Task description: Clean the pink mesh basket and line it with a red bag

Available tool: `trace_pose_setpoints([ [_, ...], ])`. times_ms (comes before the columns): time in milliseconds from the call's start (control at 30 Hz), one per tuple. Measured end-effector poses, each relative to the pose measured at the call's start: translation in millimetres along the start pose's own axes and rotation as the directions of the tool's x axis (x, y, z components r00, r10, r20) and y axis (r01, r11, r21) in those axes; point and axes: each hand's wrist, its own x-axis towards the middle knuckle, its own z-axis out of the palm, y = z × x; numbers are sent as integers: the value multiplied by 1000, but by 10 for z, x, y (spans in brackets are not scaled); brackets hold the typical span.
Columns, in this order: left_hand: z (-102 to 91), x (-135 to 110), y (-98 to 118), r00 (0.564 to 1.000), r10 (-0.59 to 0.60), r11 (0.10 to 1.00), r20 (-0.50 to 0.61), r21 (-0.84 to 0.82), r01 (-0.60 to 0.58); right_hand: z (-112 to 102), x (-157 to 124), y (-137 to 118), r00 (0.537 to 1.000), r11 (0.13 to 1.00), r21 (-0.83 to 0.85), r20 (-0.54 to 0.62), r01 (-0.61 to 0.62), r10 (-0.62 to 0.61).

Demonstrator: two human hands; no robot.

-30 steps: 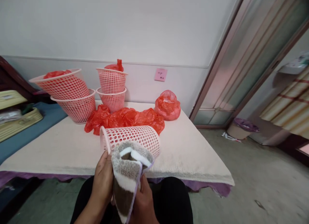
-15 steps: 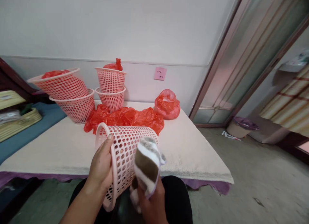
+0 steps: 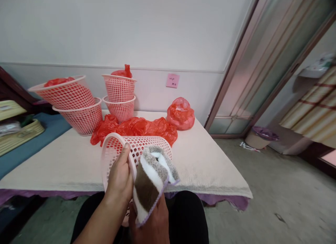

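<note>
My left hand point(image 3: 120, 177) grips the rim of a pink perforated plastic basket point(image 3: 141, 143), thumb on the outside. The basket lies tipped on its side above my lap, with its mouth turned to the left. In my right hand point(image 3: 153, 221) is a striped cloth point(image 3: 150, 182) in brown, white and grey with a purple edge. The cloth covers part of the basket's near side, and most of my right fingers are hidden under it. Just behind the basket, crumpled red plastic bags point(image 3: 141, 126) are spread on the table.
Two stacks of pink baskets, one on the left point(image 3: 78, 114) and one beside it point(image 3: 120, 109), stand near the wall. A rounded red bag point(image 3: 180, 113) sits at the back right of the cream-covered table point(image 3: 210, 167). A lined bin point(image 3: 258, 137) stands on the floor.
My right hand has moved left and down with the cloth, closer to my left hand. The basket has turned so its mouth shows more, and my left hand has shifted slightly right.
</note>
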Motion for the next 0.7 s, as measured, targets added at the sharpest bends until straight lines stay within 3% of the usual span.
trace_pose_setpoints([
  [200, -151, -78, -99, 970, 161, 908, 182, 358, -218, -17, 1, 235, 994, 998, -16, -92, -53, 51],
  [267, -297, -181, -160, 968, 102, 876, 229, 441, -196, -72, 53, 298, 993, 997, 19, -88, -76, 78],
  [333, -573, -276, -269, 958, 29, 834, 285, 521, -180, -150, 127, 350, 990, 992, 66, -81, -112, 117],
  [367, -762, -309, -339, 915, -52, 779, 401, 590, -214, -192, 165, 375, 984, 984, 93, -79, -152, 160],
  [400, -975, -327, -414, 873, -97, 701, 479, 655, -282, -233, 202, 399, 974, 971, 121, -75, -204, 214],
  [467, -1418, -317, -555, 779, -130, 444, 613, 739, -508, -302, 265, 440, 943, 935, 170, -59, -312, 326],
  [533, -1775, -258, -653, 676, -41, 105, 735, 676, -729, -344, 308, 458, 920, 903, 211, -39, -374, 390],
  [600, -1964, -184, -682, 550, 22, -161, 835, 546, -822, -355, 330, 437, 919, 886, 269, -11, -377, 394],
  [667, -1984, -134, -636, 476, 66, -267, 877, 475, -838, -338, 326, 386, 930, 863, 358, 39, -356, 367],
  [700, -1949, -125, -588, 477, 70, -268, 876, 477, -837, -321, 314, 361, 941, 858, 394, 60, -329, 334],
])
